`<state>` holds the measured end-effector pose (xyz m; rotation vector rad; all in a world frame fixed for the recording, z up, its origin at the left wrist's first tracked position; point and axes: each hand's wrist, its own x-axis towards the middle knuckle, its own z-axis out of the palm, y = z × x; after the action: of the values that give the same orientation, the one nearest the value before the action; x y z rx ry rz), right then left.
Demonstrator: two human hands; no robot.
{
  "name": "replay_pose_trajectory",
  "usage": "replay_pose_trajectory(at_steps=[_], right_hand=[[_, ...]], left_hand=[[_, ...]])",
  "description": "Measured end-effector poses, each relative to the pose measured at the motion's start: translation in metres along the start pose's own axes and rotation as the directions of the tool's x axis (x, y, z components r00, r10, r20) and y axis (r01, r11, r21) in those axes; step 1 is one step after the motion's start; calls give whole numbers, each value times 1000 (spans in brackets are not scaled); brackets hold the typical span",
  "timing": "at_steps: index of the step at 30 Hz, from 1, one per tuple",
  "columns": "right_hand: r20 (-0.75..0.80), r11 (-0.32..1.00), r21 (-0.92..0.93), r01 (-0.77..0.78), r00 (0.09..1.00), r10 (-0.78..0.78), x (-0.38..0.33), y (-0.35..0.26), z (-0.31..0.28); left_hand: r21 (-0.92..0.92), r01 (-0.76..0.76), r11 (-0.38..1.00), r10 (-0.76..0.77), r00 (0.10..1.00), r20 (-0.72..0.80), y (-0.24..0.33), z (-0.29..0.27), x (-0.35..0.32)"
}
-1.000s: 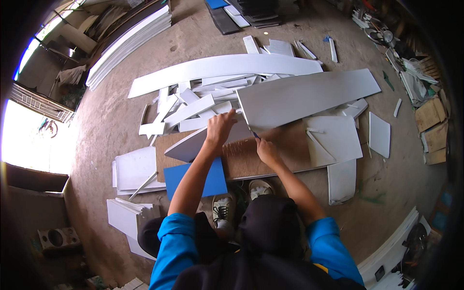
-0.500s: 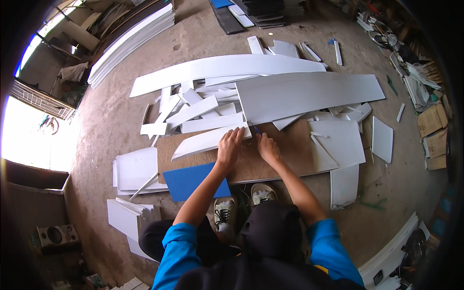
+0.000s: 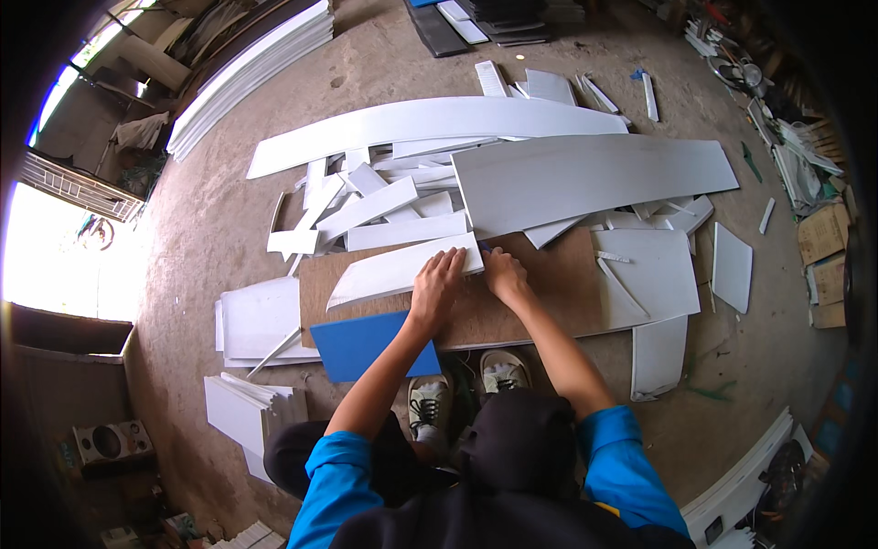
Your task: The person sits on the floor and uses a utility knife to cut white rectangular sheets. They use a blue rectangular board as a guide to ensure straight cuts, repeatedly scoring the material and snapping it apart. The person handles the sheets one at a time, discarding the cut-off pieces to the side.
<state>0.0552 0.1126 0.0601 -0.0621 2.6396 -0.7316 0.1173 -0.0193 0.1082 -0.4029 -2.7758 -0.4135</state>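
My left hand point(image 3: 436, 285) lies on a white foam-like board strip point(image 3: 380, 271), its fingers stretched out and pressing near the strip's right end. Just past that end, my right hand point(image 3: 506, 273) is closed round a slim blue knife point(image 3: 487, 247). Only a little of the knife's blue shows beside the fingers, and its blade is hard to make out. Under the strip lies a brown wooden board point(image 3: 558, 293). A blue rectangular panel point(image 3: 370, 346) rests at the board's near edge, below my left forearm.
Beyond the board lie a long grey-white panel point(image 3: 594, 178), a curved white panel point(image 3: 430, 119) and a heap of white offcuts point(image 3: 375, 206). White sheets point(image 3: 651, 274) lie to the right. A stack of boards point(image 3: 256, 78) stands far left. My shoes point(image 3: 427, 403) are close to the board.
My right hand has shifted slightly away from me and left, closer to the strip's end. My left hand stays on the strip. The whole view has shifted a little.
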Motion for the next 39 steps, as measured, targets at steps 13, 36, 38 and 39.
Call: replay_pose_trajectory(at_steps=[13, 36, 38, 39], right_hand=[[72, 996, 4, 91, 993, -91, 25, 2, 21], [-179, 995, 85, 46, 983, -30, -30, 49, 32], [-224, 986, 135, 96, 973, -64, -27, 57, 36], [-245, 980, 158, 121, 966, -80, -26, 62, 38]], left_hand=[[137, -53, 989, 41, 995, 92, 0, 6, -8], [273, 50, 961, -127, 954, 272, -57, 57, 26], [172, 113, 979, -148, 966, 211, -44, 78, 19], [158, 119, 980, -148, 972, 185, -40, 85, 18]])
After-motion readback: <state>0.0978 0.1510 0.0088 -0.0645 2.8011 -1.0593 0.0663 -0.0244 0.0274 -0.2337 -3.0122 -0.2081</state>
